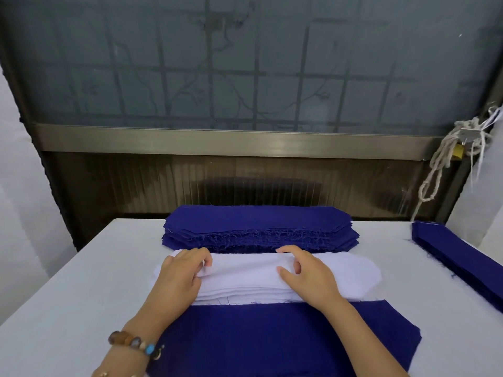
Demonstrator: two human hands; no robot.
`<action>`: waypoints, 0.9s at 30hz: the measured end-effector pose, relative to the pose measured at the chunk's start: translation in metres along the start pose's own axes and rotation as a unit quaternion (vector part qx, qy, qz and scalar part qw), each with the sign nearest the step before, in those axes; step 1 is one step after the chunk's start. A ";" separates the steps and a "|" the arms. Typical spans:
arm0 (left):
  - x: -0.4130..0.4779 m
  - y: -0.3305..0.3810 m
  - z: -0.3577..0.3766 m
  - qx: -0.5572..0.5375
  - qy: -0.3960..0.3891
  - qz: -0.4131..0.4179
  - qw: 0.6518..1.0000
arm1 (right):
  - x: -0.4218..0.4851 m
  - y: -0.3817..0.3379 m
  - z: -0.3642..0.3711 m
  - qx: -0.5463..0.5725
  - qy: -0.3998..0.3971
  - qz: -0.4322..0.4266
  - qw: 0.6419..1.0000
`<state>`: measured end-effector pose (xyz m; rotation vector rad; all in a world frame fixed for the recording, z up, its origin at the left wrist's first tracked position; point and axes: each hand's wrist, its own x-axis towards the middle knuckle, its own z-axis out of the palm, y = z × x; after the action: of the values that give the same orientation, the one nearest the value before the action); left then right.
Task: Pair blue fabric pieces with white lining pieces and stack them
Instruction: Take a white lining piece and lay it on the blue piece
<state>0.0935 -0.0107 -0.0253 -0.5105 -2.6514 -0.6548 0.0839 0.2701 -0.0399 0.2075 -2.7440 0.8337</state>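
Frosted window glass (245,63) with a grille behind it backed a white counter (81,281). A pile of white lining pieces (245,273) lay across the middle of the counter, between a thick blue fabric stack (258,229) on its far side and a single flat blue piece (272,338) on its near side, whose far edge ran under the pile. Both hands rested on the white pile. The left hand (179,273), with a bead bracelet (133,342) on its wrist, sat at the pile's left end, its fingers curled and pinching a small raised fold of the top layer. The right hand (307,270) sat right of centre, fingers arched with tips at the pile's far edge and thumb lying on top; whether it gripped the layer could not be told. A second blue stack (460,259) lay well apart at the counter's right edge, below a knotted rope (435,172).
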 end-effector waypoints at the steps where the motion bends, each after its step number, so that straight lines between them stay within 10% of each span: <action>1: 0.000 -0.001 -0.001 0.003 0.010 0.006 1.000 | 0.000 0.001 0.000 0.000 0.003 0.001 1.000; 13: 0.001 -0.006 -0.012 0.057 0.189 0.027 0.980 | -0.003 0.004 0.006 0.001 0.043 -0.004 0.999; 22: 0.000 -0.008 -0.005 0.097 0.188 0.100 0.972 | -0.006 0.001 0.005 -0.006 0.050 -0.014 0.999; 27: 0.001 -0.011 0.002 -0.128 0.080 -0.014 0.988 | -0.014 0.000 0.002 0.007 0.060 -0.052 0.997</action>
<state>0.0873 -0.0184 -0.0310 -0.4699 -2.4418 -1.0091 0.0965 0.2700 -0.0459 0.2917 -2.5915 0.8112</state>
